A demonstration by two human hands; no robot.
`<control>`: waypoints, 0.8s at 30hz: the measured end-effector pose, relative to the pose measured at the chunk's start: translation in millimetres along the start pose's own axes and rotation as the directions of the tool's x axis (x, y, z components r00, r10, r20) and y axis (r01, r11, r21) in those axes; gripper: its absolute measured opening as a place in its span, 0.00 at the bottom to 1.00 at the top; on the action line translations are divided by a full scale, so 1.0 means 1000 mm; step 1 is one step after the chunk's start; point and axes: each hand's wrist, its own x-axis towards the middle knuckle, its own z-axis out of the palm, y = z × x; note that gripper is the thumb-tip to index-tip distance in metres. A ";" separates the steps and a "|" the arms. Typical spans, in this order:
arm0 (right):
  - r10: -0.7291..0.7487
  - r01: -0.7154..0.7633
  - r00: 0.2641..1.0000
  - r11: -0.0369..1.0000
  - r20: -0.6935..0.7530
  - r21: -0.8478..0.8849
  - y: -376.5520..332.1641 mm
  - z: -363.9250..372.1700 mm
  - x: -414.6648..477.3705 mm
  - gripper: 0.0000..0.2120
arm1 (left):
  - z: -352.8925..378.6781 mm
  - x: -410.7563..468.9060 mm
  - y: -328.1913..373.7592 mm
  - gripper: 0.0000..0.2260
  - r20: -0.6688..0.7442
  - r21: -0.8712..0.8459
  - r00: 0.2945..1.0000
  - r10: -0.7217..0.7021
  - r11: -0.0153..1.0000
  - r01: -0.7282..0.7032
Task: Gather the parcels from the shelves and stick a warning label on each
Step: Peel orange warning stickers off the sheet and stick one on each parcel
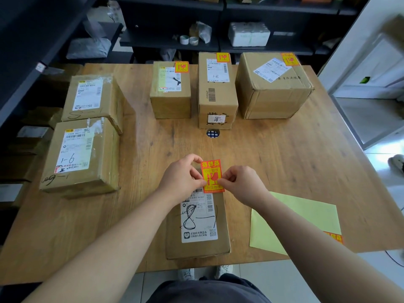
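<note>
Hands [181, 176] [242, 182] on warning label [211, 170]

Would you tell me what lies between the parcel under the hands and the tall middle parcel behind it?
Head view: bare tabletop with one round gridded hole, just before the tall middle parcel.

**A:** What is the work surface?

**B:** A wooden table [284, 162] with a brown grain. A round grommet [213, 133] is set near its middle, with a dark grid inside it.

**A:** And behind it?

**B:** On a dark shelf [153, 43] two tape rolls [189, 40] stand side by side. A crumpled clear bag [203, 30] is just right of them and a white wrapped pack [249, 33] further right. A grey bag [87, 48] lies off to the left.

**A:** The floor?

**B:** A pale tiled floor [376, 119] on the right, with a light shoe [396, 162] at the frame's edge.
</note>
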 end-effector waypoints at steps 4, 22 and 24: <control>-0.006 0.006 1.000 1.000 0.006 -0.018 -0.001 0.000 0.000 0.07 | -0.001 0.000 0.000 0.21 0.013 -0.001 1.000 -0.001 1.000 0.001; 0.159 -0.159 0.987 0.969 0.015 0.188 -0.001 0.002 -0.005 0.09 | 0.003 0.002 -0.001 0.16 -0.071 0.023 0.997 -0.019 1.000 0.021; 0.158 -0.161 0.987 0.964 0.030 0.210 -0.004 0.001 -0.005 0.08 | 0.004 0.004 0.000 0.09 -0.094 0.030 0.995 -0.030 0.999 0.033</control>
